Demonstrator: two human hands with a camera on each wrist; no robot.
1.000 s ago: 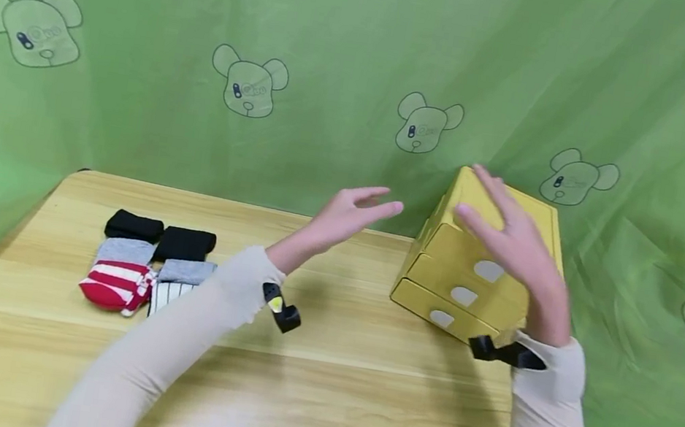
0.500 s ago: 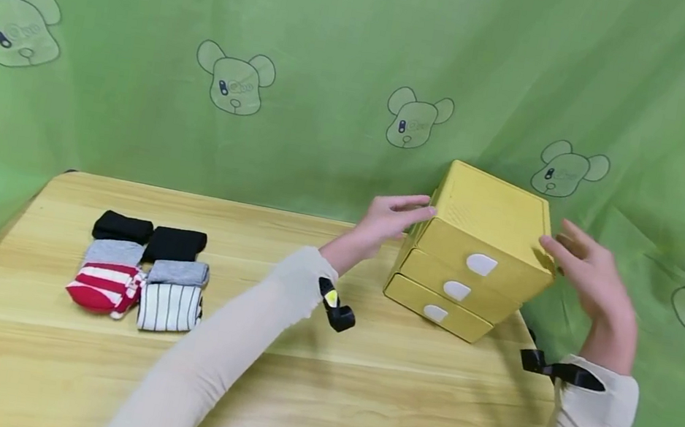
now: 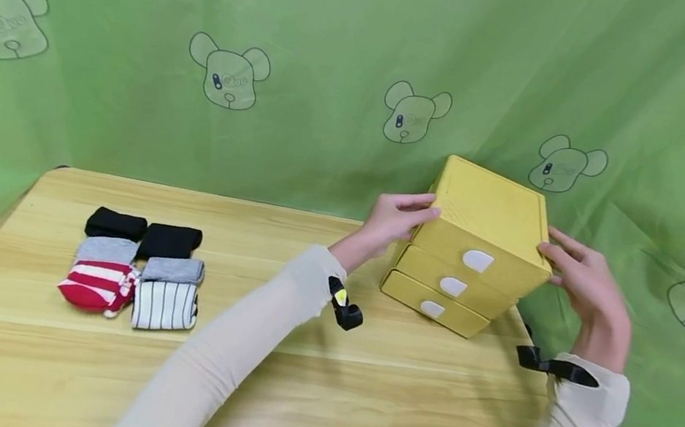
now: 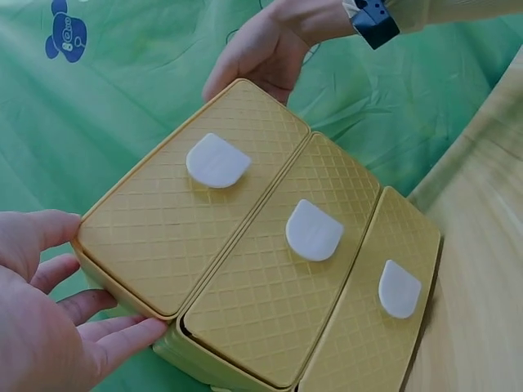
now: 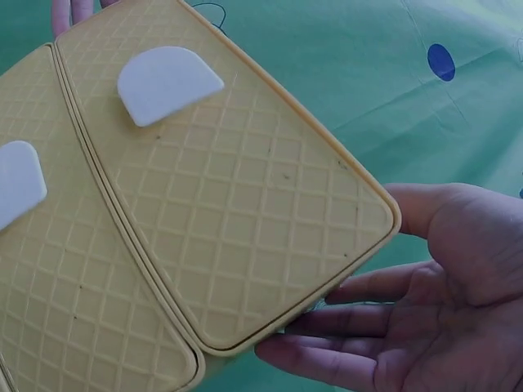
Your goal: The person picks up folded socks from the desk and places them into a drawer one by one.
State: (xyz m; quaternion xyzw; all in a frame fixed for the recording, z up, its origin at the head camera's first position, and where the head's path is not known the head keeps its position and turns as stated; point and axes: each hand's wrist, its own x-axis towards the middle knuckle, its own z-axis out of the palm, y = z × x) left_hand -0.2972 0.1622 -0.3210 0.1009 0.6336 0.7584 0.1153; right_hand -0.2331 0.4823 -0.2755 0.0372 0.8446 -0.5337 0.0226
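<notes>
A yellow three-drawer storage box (image 3: 493,206) with white tab handles (image 3: 478,261) stands at the back right of the table in the head view. My left hand (image 3: 384,221) holds its upper left side, the thumb at the top edge and the fingers along the side wall. Opposite it, my right hand (image 3: 594,281) grips the upper right side near the front corner. Both wrist views show the waffle-patterned drawer fronts (image 4: 147,237) closed. In the right wrist view, the right hand's fingers (image 5: 343,359) reach behind the box's corner, their tips partly hidden.
Folded socks lie in two columns at the table's left: black ones (image 3: 170,242), grey ones (image 3: 173,269), a red-and-white striped one (image 3: 99,286) and a white one with dark stripes (image 3: 165,306). A green curtain (image 3: 298,155) hangs right behind the wooden table (image 3: 315,394).
Both hands have come to the box: the left moved right to its left side, the right swung from over the top to its right side. Both now touch it.
</notes>
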